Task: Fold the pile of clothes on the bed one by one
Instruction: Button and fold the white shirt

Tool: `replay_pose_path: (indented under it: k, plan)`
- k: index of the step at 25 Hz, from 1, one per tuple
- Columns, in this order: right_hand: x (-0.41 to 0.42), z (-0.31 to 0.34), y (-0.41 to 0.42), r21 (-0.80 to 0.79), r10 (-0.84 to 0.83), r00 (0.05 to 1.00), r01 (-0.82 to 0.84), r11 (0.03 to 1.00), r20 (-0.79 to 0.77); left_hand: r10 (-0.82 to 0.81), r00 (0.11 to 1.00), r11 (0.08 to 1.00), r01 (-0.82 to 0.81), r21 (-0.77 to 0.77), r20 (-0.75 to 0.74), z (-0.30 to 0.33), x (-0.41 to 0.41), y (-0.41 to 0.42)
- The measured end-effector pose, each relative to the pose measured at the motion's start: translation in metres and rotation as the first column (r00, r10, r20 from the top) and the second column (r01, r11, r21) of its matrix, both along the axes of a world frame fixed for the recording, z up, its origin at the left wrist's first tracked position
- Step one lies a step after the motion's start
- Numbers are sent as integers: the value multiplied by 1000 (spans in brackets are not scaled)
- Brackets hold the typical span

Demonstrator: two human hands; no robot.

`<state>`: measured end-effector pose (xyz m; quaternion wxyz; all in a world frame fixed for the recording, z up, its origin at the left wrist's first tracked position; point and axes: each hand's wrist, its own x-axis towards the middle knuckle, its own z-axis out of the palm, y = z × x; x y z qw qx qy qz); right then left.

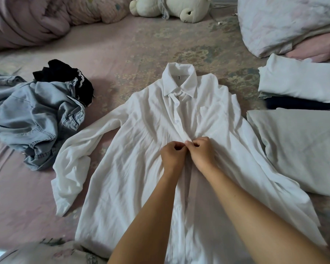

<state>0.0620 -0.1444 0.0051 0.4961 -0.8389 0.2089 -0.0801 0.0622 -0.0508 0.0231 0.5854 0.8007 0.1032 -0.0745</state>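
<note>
white shirt (141, 149): flat on bed (122, 54), front up | left hand (172, 156): pinching placket mid-front | right hand (202, 152): pinching placket, touching left

You've got a plain white shirt (141, 141) on a dusty-pink bedsheet (122, 46) with a faded green-beige floral print; light blue denim garment (36, 119) and a black garment (63, 73) with white trim left. Cream plush toy (171, 6) up top; folded white piece (301, 80), pale grey piece (303, 145) right.
</note>
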Motion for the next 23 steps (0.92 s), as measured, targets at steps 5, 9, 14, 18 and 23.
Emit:
replay_pose_path:
  k: [5, 9, 14, 18, 23]
  plan:
    - [4, 5, -6, 98, 9, 996, 0, 995, -86, -17, 1000, 1000, 17, 17, 16, -3, 0, -2]
    - [3, 6, -4, 58, -7, 999, 10, 998, -54, -16, 998, 999, 13, 46, 59, -2, -2, -3]
    - [1, 8, -3, -76, 9, 998, -13, 997, -55, 2, 996, 999, -6, 46, 87, -7, -3, -1]
    - [4, 5, -3, -101, 27, 996, -35, 994, -82, -8, 995, 998, 2, 59, 103, -9, -3, 1]
    - [7, -2, 3, -172, -40, 994, 22, 985, -101, -44, 997, 998, 42, 38, 63, -6, -2, 3]
